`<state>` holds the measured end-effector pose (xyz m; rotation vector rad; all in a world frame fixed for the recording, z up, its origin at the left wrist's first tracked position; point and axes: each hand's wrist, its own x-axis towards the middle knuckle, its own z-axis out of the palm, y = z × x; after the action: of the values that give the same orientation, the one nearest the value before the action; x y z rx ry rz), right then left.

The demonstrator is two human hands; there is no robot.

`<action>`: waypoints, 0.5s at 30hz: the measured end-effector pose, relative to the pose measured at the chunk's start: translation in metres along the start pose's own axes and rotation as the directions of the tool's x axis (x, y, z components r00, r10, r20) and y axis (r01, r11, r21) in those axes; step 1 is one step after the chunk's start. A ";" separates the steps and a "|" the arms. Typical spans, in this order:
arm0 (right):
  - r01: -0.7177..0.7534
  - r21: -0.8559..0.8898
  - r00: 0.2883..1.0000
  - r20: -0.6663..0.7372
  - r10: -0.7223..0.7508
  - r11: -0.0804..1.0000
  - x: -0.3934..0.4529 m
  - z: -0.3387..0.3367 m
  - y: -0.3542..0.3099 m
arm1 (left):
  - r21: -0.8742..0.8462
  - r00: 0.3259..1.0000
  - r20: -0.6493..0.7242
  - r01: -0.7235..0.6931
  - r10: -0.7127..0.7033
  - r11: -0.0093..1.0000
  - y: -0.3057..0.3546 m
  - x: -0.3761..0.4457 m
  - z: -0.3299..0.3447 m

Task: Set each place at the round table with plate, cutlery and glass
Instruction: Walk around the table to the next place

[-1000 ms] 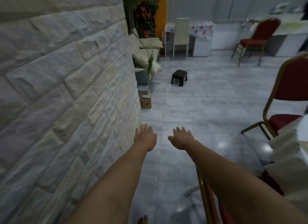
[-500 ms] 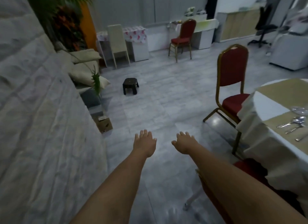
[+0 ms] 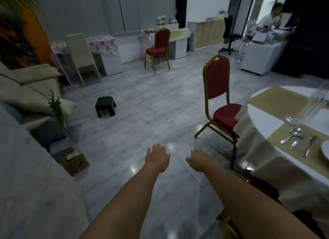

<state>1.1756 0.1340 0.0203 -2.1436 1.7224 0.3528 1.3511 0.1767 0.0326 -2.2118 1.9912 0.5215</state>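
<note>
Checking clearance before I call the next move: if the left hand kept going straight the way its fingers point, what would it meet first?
Nothing close, as far as I can tell: the left hand points across bare floor. The black stool sits left of that line; depth is unclear.

Both bare forearms reach forward from the near edge, running up and away toward the middle of the view, roughly parallel and a little apart. The left hand point(image 3: 157, 158) is held palm down, its fingers straight and slightly spread, pointing away. The right hand point(image 3: 200, 160) sits just to its right at about the same distance, also palm down, fingers relaxed and gently bent, thumb out toward the left hand. Neither hand has a grip on anything, and the two hands do not touch each other. Both hang in the air.
</note>
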 end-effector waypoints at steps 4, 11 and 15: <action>-0.033 0.039 0.999 0.009 0.033 0.999 0.041 -0.024 0.003 | 0.030 0.999 0.005 -0.045 0.045 0.999 0.002 0.051 -0.027; -0.121 0.122 0.992 -0.003 0.122 0.985 0.081 -0.057 0.021 | 0.093 0.987 0.032 -0.163 0.160 0.982 0.027 0.121 -0.060; -0.210 0.178 0.977 0.007 0.212 0.961 0.097 -0.071 0.048 | 0.101 0.962 0.047 -0.271 0.268 0.957 0.057 0.158 -0.071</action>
<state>1.1476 0.0086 0.0383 -1.8461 1.9183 0.2318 1.3197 -0.0016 0.0543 -1.8687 2.2608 0.4633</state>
